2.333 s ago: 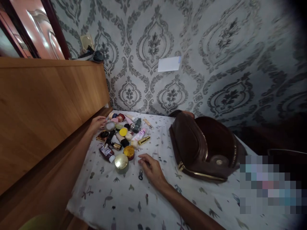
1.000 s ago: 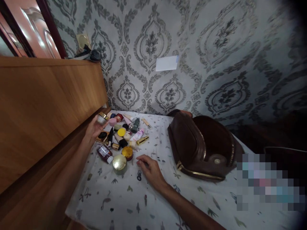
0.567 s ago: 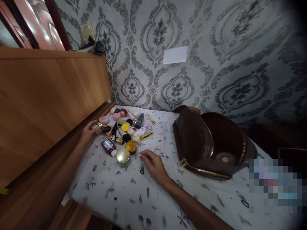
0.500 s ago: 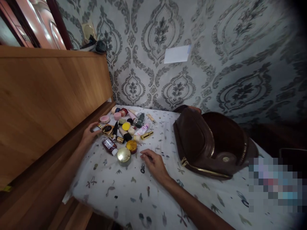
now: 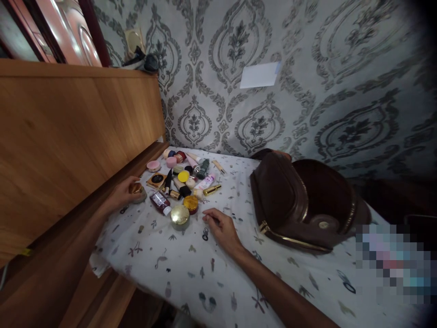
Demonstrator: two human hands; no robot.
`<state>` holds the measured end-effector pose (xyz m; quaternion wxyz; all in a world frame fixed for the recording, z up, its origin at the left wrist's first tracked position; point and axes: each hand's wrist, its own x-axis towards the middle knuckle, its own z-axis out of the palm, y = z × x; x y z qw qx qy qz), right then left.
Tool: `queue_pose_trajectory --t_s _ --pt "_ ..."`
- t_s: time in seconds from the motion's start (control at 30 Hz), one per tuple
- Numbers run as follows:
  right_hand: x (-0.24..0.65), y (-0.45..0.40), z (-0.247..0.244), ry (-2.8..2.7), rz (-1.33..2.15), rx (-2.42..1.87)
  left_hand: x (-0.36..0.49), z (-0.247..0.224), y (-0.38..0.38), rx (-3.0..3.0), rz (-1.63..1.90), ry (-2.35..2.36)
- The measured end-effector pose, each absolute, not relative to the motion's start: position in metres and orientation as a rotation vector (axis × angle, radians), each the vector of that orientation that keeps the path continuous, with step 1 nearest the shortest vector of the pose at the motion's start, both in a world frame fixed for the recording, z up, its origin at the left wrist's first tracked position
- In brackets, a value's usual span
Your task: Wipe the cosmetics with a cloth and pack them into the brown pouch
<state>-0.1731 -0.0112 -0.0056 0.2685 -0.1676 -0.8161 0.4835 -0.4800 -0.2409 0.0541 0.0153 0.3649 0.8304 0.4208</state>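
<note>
My left hand (image 5: 122,195) is closed around a small jar with a shiny copper-gold lid (image 5: 137,188), at the left edge of the patterned sheet. Just beyond it lies a square gold compact with a dark round centre (image 5: 157,179). A bottle of dark red liquid with a white cap (image 5: 160,202) is on its side to the right of the jar. My right hand (image 5: 222,229) rests on the sheet with loosely bent fingers and nothing in them. Nearest to it are a gold-lidded jar (image 5: 180,216) and an amber jar (image 5: 190,204).
Several tubes, lids and a gold lipstick tube (image 5: 212,190) are heaped towards the wall. A brown leather bag (image 5: 283,205) stands unzipped on the right. Wooden furniture (image 5: 85,132) borders the left side. A blurred patch (image 5: 392,264) covers something at lower right.
My left hand has come nearer and now shows the copper-lidded jar in its grip, away from the square compact. My right hand stays in about the same place.
</note>
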Motion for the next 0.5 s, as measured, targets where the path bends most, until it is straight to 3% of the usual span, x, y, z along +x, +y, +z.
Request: queue_pose_trajectory --t_s 0.27,0.5 --pt "-0.172 -0.012 -0.006 -2.206 1.301 -0.447 -0.469 0.063 -0.229 1.362 1.179 2.634" --pt "-0.172 -0.012 -0.005 -2.202 1.296 -0.459 -0.450 0.065 -0.154 1.639 1.011 2.548"
